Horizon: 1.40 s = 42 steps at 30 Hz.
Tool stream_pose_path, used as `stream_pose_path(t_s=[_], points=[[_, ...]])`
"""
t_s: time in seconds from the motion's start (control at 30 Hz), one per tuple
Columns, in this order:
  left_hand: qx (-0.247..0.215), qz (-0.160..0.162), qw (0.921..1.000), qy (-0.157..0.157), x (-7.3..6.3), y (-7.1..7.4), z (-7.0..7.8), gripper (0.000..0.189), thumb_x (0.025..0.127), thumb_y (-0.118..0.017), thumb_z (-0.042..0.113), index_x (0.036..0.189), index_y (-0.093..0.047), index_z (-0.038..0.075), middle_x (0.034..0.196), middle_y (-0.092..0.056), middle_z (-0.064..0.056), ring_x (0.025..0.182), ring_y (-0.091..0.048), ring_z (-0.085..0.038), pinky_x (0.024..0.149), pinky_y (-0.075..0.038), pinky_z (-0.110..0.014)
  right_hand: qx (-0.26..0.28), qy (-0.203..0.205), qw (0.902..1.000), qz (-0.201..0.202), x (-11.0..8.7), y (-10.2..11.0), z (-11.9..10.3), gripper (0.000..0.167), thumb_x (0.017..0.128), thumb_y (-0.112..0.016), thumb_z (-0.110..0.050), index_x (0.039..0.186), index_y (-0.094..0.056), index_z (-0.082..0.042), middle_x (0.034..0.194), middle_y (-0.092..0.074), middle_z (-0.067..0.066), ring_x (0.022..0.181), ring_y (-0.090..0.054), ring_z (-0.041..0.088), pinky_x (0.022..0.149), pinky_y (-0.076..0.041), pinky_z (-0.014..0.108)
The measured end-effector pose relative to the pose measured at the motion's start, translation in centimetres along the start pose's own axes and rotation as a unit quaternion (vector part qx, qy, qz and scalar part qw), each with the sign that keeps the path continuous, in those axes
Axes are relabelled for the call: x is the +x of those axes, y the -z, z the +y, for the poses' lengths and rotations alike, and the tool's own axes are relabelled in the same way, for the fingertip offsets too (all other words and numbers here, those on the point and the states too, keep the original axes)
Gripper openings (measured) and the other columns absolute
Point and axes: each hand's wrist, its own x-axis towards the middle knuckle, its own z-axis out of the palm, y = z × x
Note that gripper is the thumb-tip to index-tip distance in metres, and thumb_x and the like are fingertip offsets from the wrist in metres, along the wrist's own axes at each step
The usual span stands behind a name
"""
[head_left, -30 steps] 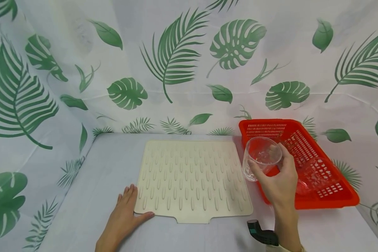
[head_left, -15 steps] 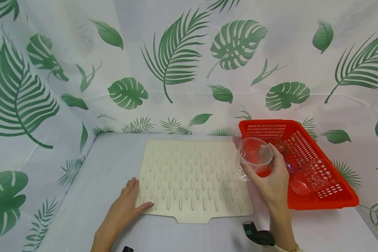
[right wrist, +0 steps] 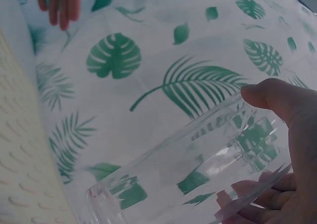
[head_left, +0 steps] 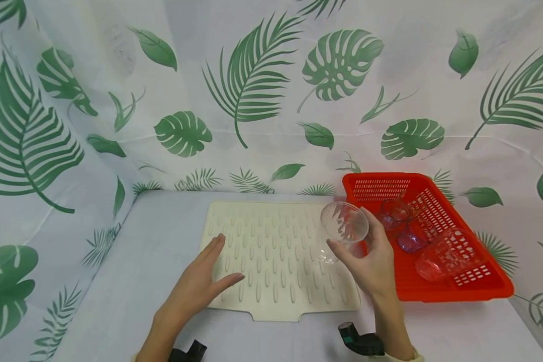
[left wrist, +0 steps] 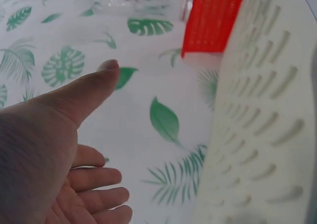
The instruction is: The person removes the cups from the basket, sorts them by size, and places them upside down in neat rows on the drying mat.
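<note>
A clear drinking glass (head_left: 332, 241) is held in my right hand (head_left: 373, 261), thumb on the near side and fingers round the far side near the rim. It hangs tilted over the right part of a cream ridged drying mat (head_left: 276, 271). In the right wrist view the glass (right wrist: 168, 169) lies slanted, its base toward the mat. My left hand (head_left: 196, 276) hovers at the mat's left side, fingers straight and thumb spread, holding nothing. The left wrist view shows that hand (left wrist: 64, 149) with the glass (left wrist: 148, 3) at the top.
A red plastic basket (head_left: 461, 294) stands right of the mat. Inside it lie a large clear glass (head_left: 448, 256), a purplish glass piece (head_left: 411, 240) and another small glass (head_left: 394, 211). A white cloth with green leaves (head_left: 271, 166) hangs behind the table.
My right hand has carried the glass left, from beside the basket's edge to over the mat. My left hand has lifted off the mat's left edge and moved right and up.
</note>
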Motion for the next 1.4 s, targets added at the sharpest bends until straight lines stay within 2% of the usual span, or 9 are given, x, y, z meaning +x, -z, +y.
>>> stream_pose_path(t_s=[0.3, 0.4, 0.53, 0.73, 0.83, 1.0, 1.1, 1.2, 1.4], points=[[-0.032, 0.028, 0.9975, -0.056, 1.0, -0.1, 3.4, 0.098, 0.083, -0.068, 0.068, 0.159, -0.029, 0.019, 0.163, -0.034, 0.0, 0.15, -0.036, -0.024, 0.118, -0.039, -0.053, 0.074, 0.014, 0.9961, -0.046, -0.5, -1.3, -0.7, 0.088, 0.072, -0.088, -0.005, 0.149, -0.043, -0.013, 0.148, -0.054, 0.007, 0.132, -0.056, 0.022, 0.111, -0.04, 0.029], [-0.055, 0.033, 0.9951, -0.075, 1.2, -0.4, 4.1, 0.096, 0.083, -0.07, 0.065, 0.159, -0.029, 0.023, 0.162, -0.036, 0.001, 0.149, -0.038, -0.023, 0.117, -0.04, -0.053, 0.054, 0.016, 0.9967, -0.058, -0.6, -1.6, -0.8, 0.089, 0.072, -0.088, -0.009, 0.148, -0.044, -0.014, 0.146, -0.057, 0.007, 0.131, -0.058, 0.022, 0.114, -0.039, 0.035], [-0.067, 0.043, 0.9924, -0.093, 1.5, -1.1, 4.4, 0.094, 0.083, -0.072, 0.062, 0.159, -0.03, 0.025, 0.161, -0.038, 0.002, 0.148, -0.039, -0.022, 0.116, -0.042, -0.052, 0.044, 0.018, 0.9957, -0.08, -0.9, -2.1, -0.8, 0.091, 0.072, -0.088, -0.011, 0.149, -0.042, -0.011, 0.144, -0.058, 0.009, 0.129, -0.06, 0.028, 0.115, -0.037, 0.051], [-0.093, 0.04, 0.9887, -0.111, 1.7, -1.5, 4.8, 0.089, 0.085, -0.073, 0.057, 0.158, -0.032, 0.026, 0.159, -0.04, 0.004, 0.147, -0.041, -0.02, 0.114, -0.043, -0.053, 0.07, 0.034, 0.991, -0.109, -1.2, -2.8, -0.8, 0.09, 0.073, -0.087, -0.009, 0.149, -0.041, -0.011, 0.143, -0.059, 0.01, 0.129, -0.06, 0.029, 0.116, -0.036, 0.057], [-0.112, 0.04, 0.9851, -0.124, 1.7, -1.6, 4.8, 0.086, 0.086, -0.075, 0.052, 0.157, -0.034, 0.027, 0.157, -0.042, 0.006, 0.143, -0.046, -0.019, 0.11, -0.048, -0.051, 0.089, 0.04, 0.9864, -0.132, -1.2, -2.9, -0.9, 0.086, 0.074, -0.086, -0.007, 0.148, -0.042, -0.012, 0.143, -0.059, 0.01, 0.128, -0.059, 0.028, 0.117, -0.037, 0.049], [-0.149, 0.027, 0.9776, -0.146, 1.7, -1.7, 4.9, 0.084, 0.086, -0.078, 0.044, 0.156, -0.034, 0.029, 0.155, -0.045, 0.009, 0.139, -0.05, -0.017, 0.106, -0.052, -0.044, 0.145, 0.047, 0.9726, -0.176, -1.3, -3.1, -1.1, 0.084, 0.075, -0.083, 0.001, 0.147, -0.042, -0.011, 0.143, -0.058, 0.012, 0.129, -0.058, 0.025, 0.113, -0.04, 0.019], [-0.174, 0.017, 0.9712, -0.161, 1.7, -1.7, 5.0, 0.083, 0.086, -0.079, 0.04, 0.155, -0.035, 0.028, 0.154, -0.046, 0.007, 0.138, -0.051, -0.018, 0.107, -0.052, -0.042, 0.163, 0.059, 0.9657, -0.193, -1.5, -3.2, -1.3, 0.084, 0.074, -0.082, 0.003, 0.148, -0.042, -0.008, 0.143, -0.057, 0.014, 0.129, -0.058, 0.025, 0.111, -0.04, 0.013], [-0.193, 0.01, 0.9652, -0.177, 1.7, -1.8, 5.1, 0.081, 0.087, -0.079, 0.036, 0.155, -0.036, 0.027, 0.153, -0.048, 0.003, 0.137, -0.053, -0.019, 0.107, -0.052, -0.043, 0.164, 0.065, 0.9612, -0.212, -1.7, -3.3, -1.5, 0.083, 0.076, -0.081, 0.002, 0.148, -0.042, -0.011, 0.143, -0.058, 0.012, 0.128, -0.058, 0.023, 0.111, -0.04, 0.015], [-0.202, 0.005, 0.9597, -0.195, 1.4, -1.7, 5.3, 0.084, 0.085, -0.079, 0.033, 0.156, -0.035, 0.024, 0.15, -0.051, 0.001, 0.133, -0.056, -0.02, 0.105, -0.054, -0.044, 0.15, 0.084, 0.9521, -0.253, -2.1, -3.6, -1.9, 0.085, 0.077, -0.083, -0.003, 0.149, -0.042, -0.019, 0.144, -0.058, 0.008, 0.129, -0.058, 0.025, 0.112, -0.043, 0.053]])
